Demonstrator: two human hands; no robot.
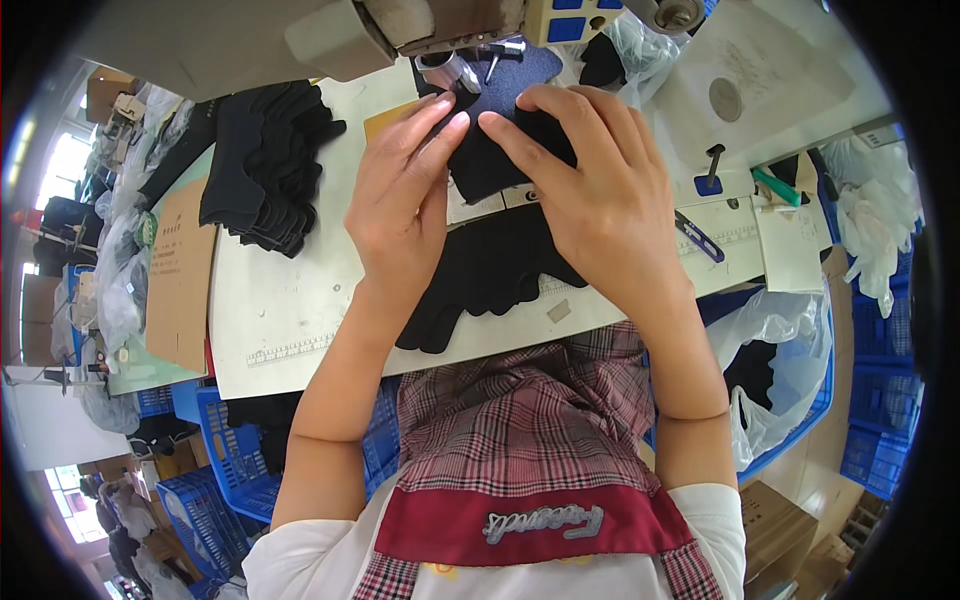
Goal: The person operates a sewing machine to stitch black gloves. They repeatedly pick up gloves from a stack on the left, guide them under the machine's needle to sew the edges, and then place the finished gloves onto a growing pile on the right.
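Note:
A black fabric piece (482,165) lies under the head of a sewing machine (455,22), and its far part looks dark blue in the lamp light. My left hand (400,185) is closed at the fabric's left edge, fingertips pressed together beside the metal presser area (448,72). On the right side, my right hand (605,175) has its thumb and curled fingers pressed on the same piece. What lies beneath the fingertips is partly hidden. Closer to me, more black fabric pieces (480,268) with wavy edges lie overlapped near the table's front edge.
A stack of wavy black fabric pieces (265,165) rests left on the white table (285,300), beside a cardboard sheet (178,275). Right of my hand lie a purple cutter (700,237) and a green-handled tool (777,187). A plastic-lined blue crate (790,400) stands below.

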